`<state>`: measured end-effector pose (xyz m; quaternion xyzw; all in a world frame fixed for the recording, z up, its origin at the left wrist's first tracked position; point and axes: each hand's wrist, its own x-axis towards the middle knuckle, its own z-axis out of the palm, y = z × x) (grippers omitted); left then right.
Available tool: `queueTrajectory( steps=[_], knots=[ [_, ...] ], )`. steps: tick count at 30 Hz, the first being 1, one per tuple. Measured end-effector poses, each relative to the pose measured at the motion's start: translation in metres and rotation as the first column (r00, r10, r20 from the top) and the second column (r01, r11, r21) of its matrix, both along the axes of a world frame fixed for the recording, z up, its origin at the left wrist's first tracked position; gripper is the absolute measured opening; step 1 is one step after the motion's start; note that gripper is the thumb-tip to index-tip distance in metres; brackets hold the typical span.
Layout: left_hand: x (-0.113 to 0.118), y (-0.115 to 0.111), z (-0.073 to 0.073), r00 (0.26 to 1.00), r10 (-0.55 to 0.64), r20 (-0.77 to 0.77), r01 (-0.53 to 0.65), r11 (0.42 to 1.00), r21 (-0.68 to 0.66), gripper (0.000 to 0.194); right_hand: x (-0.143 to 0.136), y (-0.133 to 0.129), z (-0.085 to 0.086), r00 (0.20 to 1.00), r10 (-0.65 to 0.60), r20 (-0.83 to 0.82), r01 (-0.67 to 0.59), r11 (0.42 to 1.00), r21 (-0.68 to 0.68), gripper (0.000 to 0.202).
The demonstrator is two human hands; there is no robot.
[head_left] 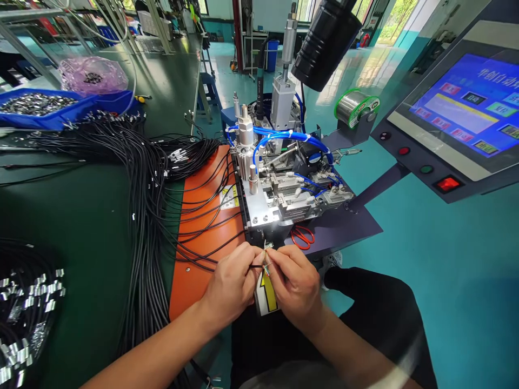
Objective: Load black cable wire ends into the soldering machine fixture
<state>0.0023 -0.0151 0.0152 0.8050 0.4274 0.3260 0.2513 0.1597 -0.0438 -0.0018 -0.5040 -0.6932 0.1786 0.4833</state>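
Observation:
Close together in front of the machine, my two hands meet fingertip to fingertip. My left hand (pixel 235 275) pinches a thin black cable (pixel 255 266) near its end. The fingers of my right hand (pixel 298 278) are closed on the thin coloured wires (pixel 266 270) that come out of that cable. A small pale tip stands up above the touching fingers; its detail is too fine to make out. Just beyond the hands is the front of a metal bench machine (pixel 279 183) with blue air tubes. Below the fingers a yellow and white label (pixel 266 294) partly shows.
Bundled black cables (pixel 146 216) cover the green table's right part and cross an orange panel (pixel 203 259). A blue tray (pixel 36 111) holds small metal parts. Red-handled scissors (pixel 302 237), a solder spool (pixel 357 108) and a touch screen (pixel 466 102) are to the right.

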Motion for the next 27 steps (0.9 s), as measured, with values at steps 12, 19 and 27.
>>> queueTrajectory(
  steps=[12,19,27],
  knots=[
    [-0.001,0.0,-0.008,0.999,-0.043,-0.023,0.043,0.999,0.026,0.019,0.031,0.013,0.013,0.953,0.087,-0.291,-0.187,0.923,-0.336,0.016],
    [-0.001,0.0,-0.008,0.998,-0.048,-0.04,0.05,0.998,0.033,0.021,0.03,0.011,0.018,0.961,0.089,-0.263,-0.175,0.93,-0.324,0.014],
    [-0.001,0.0,-0.01,0.997,-0.055,-0.052,0.057,0.998,0.038,0.019,0.029,0.013,0.02,0.96,0.097,-0.264,-0.183,0.928,-0.325,0.013]
  ],
)
